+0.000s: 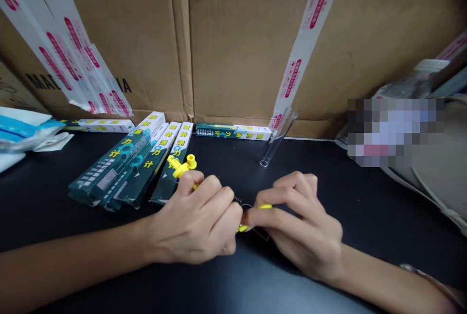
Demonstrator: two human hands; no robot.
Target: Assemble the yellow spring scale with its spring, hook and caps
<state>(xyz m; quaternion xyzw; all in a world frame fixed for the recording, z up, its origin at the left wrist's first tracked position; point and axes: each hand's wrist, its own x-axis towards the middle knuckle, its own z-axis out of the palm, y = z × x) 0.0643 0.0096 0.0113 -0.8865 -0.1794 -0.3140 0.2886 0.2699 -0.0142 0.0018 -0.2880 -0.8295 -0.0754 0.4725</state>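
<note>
My left hand (200,219) is closed around a yellow plastic spring scale part (184,165); its knobbed end sticks out above my index finger, and the rest is hidden in the fist. Close beside it, my right hand (304,229) pinches a small yellow piece (266,206) between thumb and fingers. A thin wire loop (247,205) and a bit of spring (238,200) show in the gap between the hands. Whether the yellow pieces join cannot be seen. Beyond my right hand a clear plastic tube (279,139) leans towards the cardboard.
Several dark green and white spring scale boxes (120,158) lie to the left, another box (233,131) along the back. Behind stands a large taped carton (233,46). A plastic package (29,131) is far left; a clear bottle (412,80) lies right, on the black table (204,289).
</note>
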